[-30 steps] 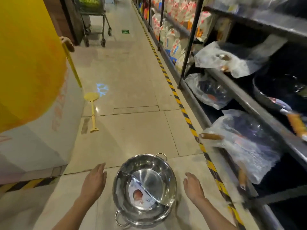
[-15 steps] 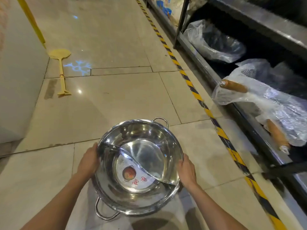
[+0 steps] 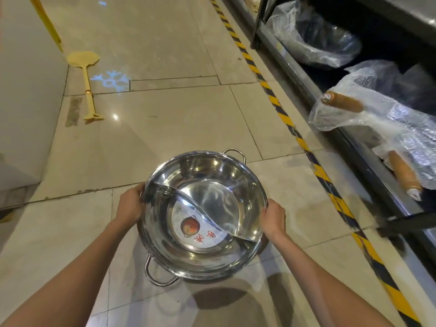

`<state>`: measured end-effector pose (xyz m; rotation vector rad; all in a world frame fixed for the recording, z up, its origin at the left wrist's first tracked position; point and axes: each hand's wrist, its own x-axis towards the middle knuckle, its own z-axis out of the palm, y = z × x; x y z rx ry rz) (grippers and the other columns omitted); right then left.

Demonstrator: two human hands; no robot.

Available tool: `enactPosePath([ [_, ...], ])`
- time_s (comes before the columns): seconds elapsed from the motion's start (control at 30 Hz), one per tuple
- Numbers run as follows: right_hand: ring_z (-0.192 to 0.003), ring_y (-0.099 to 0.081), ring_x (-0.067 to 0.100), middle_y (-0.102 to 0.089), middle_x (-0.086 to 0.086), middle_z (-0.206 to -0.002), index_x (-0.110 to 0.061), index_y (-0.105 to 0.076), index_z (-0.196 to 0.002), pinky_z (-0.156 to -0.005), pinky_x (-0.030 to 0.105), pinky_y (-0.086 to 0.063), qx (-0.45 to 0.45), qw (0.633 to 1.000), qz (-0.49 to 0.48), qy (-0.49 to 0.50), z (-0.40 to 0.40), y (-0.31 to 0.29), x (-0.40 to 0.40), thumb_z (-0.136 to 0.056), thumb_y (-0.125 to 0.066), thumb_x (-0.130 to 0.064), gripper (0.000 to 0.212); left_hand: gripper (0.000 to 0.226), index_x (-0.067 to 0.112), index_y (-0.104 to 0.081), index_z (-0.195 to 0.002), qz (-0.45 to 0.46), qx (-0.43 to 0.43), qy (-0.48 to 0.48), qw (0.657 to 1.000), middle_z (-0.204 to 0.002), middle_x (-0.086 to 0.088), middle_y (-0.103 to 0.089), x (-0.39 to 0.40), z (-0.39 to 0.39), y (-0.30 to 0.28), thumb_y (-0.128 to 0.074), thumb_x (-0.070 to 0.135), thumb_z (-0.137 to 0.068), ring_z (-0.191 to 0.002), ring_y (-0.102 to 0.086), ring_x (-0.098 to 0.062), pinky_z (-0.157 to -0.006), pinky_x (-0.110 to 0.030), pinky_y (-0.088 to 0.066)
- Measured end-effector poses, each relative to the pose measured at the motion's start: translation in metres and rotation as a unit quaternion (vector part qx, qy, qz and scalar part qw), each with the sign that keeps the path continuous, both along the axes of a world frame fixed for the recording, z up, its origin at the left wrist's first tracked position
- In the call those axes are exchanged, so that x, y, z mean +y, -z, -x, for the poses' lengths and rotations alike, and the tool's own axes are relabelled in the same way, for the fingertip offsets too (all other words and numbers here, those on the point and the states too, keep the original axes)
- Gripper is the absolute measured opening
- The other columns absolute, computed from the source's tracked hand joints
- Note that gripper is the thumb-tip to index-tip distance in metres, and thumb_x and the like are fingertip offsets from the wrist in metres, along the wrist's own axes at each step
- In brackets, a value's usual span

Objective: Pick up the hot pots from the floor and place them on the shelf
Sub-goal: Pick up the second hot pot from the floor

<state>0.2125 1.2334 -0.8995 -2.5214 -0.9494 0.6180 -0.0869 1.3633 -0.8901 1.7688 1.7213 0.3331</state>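
**Q:** So where was the pot?

**A:** Low in the middle of the view, a shiny steel hot pot (image 3: 204, 214) with a curved divider and a round paper label inside was held between both hands. A shadow on the tile floor (image 3: 165, 128) beneath suggested it was just off the ground, though that could not be told for sure. The left hand (image 3: 129, 206) was clamped on the left rim, fingers curled over the edge; the right hand (image 3: 273, 219) was clamped on the right rim opposite. The two loop handles, at the near and far sides, were left free.

**Q:** And around it?

**A:** To the right, past a yellow-and-black floor stripe (image 3: 290, 121), stood a dark metal shelf (image 3: 354, 142) with pans in plastic bags (image 3: 377, 109), their wooden handles sticking out. Far left, a yellow plastic ladle (image 3: 86, 79) lay on the tiles.

**Q:** How should the lift go?

**A:** Probably best kept level, both grips even, then swung right toward a clear spot on the shelf, avoiding the protruding handles and the loose plastic.
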Motion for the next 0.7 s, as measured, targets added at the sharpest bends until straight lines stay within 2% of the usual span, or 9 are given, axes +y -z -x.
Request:
enactPosePath([
  [0.1,-0.094,-0.062,0.037,-0.067,0.024,-0.102,0.006,-0.059,-0.101,-0.071,0.029,-0.043,0.002,1.000,-0.013,0.012,-0.003,-0.021,0.001,-0.090,-0.045,0.005,0.018,0.033,0.012,-0.064,-0.112,-0.032,-0.028,0.009,0.999,-0.092,-0.022,-0.070,0.007,-0.003,-0.026,-0.058,0.001,-0.081,-0.074,-0.059,-0.031,-0.069,-0.034,-0.042],
  [0.2,-0.094,-0.063,0.036,-0.068,0.023,-0.101,0.004,-0.060,-0.101,-0.072,0.025,-0.039,0.012,0.999,-0.020,0.026,-0.005,-0.065,-0.006,-0.089,-0.048,0.006,0.018,0.024,0.010,-0.064,-0.105,-0.040,-0.029,0.022,0.999,-0.078,-0.020,-0.067,0.004,-0.005,-0.072,-0.057,0.004,-0.083,-0.069,-0.059,-0.035,-0.065,-0.034,-0.040],
  [0.4,-0.094,-0.063,0.035,-0.068,0.022,-0.099,0.003,-0.060,-0.100,-0.072,0.025,-0.041,0.033,0.999,0.006,0.040,-0.009,-0.182,-0.041,-0.090,-0.050,0.003,0.014,0.037,0.012,-0.062,-0.117,-0.002,-0.029,0.061,0.998,-0.088,-0.020,-0.071,-0.013,-0.014,-0.192,-0.059,0.003,-0.082,-0.076,-0.062,-0.036,-0.073,-0.042,-0.049],
  [0.5,-0.091,-0.062,0.035,-0.067,0.024,-0.098,0.004,-0.060,-0.099,-0.072,0.033,-0.047,0.046,0.997,0.032,0.056,-0.017,-0.250,-0.071,-0.090,-0.047,0.001,0.016,0.037,0.012,-0.063,-0.116,0.013,-0.015,0.082,0.996,-0.091,-0.019,-0.073,-0.027,-0.025,-0.258,-0.062,0.002,-0.080,-0.071,-0.062,-0.029,-0.070,-0.034,-0.042],
  [0.57,-0.083,-0.060,0.030,-0.067,0.024,-0.096,0.004,-0.059,-0.097,-0.069,0.030,-0.042,0.050,0.996,0.041,0.066,-0.017,-0.286,-0.092,-0.091,-0.045,0.000,0.016,0.039,0.012,-0.062,-0.117,0.022,-0.009,0.093,0.995,-0.094,-0.016,-0.073,-0.041,-0.033,-0.294,-0.063,0.002,-0.080,-0.069,-0.061,-0.025,-0.070,-0.031,-0.041],
  [0.63,-0.079,-0.055,0.024,-0.066,0.025,-0.096,0.005,-0.059,-0.098,-0.069,0.028,-0.040,0.058,0.993,0.042,0.093,-0.021,-0.333,-0.118,-0.092,-0.045,0.000,0.017,0.042,0.012,-0.060,-0.119,0.034,-0.011,0.117,0.992,-0.093,-0.014,-0.072,-0.056,-0.046,-0.339,-0.064,0.000,-0.079,-0.069,-0.059,-0.024,-0.069,-0.032,-0.043],
  [0.7,-0.087,-0.060,0.028,-0.066,0.023,-0.100,0.004,-0.059,-0.106,-0.075,0.033,-0.047,0.052,0.991,0.043,0.118,-0.021,-0.382,-0.151,-0.093,-0.045,-0.001,0.020,0.047,0.013,-0.058,-0.122,0.059,-0.012,0.144,0.988,-0.086,-0.013,-0.070,-0.075,-0.057,-0.385,-0.063,-0.002,-0.078,-0.069,-0.061,-0.028,-0.069,-0.038,-0.047],
])
